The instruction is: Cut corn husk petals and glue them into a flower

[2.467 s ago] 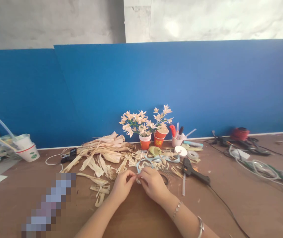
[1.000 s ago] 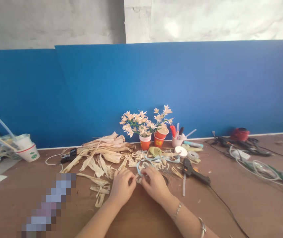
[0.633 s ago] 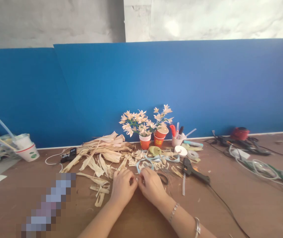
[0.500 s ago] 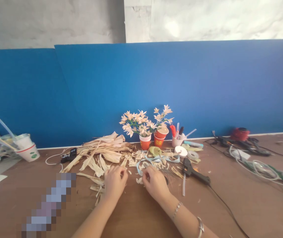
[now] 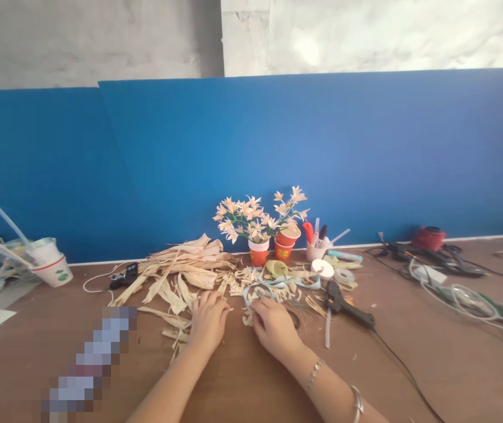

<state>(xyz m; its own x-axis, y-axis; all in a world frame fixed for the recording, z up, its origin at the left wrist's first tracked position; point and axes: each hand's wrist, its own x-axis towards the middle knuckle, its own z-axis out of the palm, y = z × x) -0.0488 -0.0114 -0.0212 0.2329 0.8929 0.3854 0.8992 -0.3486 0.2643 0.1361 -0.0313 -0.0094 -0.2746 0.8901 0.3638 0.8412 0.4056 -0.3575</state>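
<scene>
My left hand (image 5: pixel 210 323) rests on the brown table beside the pale dried husks (image 5: pixel 190 267), its fingers stretched forward and slightly apart. I see nothing held in it. My right hand (image 5: pixel 273 326) lies at the near edge of the small husk scraps (image 5: pixel 247 320) and a light-blue ribbon (image 5: pixel 295 283). Its fingers point left, with the thumb apart below them, and no object shows in its grip. Between the two hands there is a gap. Behind them, pale husk-like flowers on green stems (image 5: pixel 245 214) stand in red paper cups (image 5: pixel 259 256).
A black glue gun (image 5: pixel 346 305) with a trailing cord lies right of my right hand. Farther right are tangled cables (image 5: pixel 458 299). A pen cup (image 5: pixel 316 251) and tape roll (image 5: pixel 344 276) stand near the blue partition (image 5: pixel 322 147). At left is a white cup (image 5: pixel 53 271).
The fingers of both hands have gone from curled to more stretched out and flatter. My left hand has shifted slightly right and forward. The objects on the table stay in place.
</scene>
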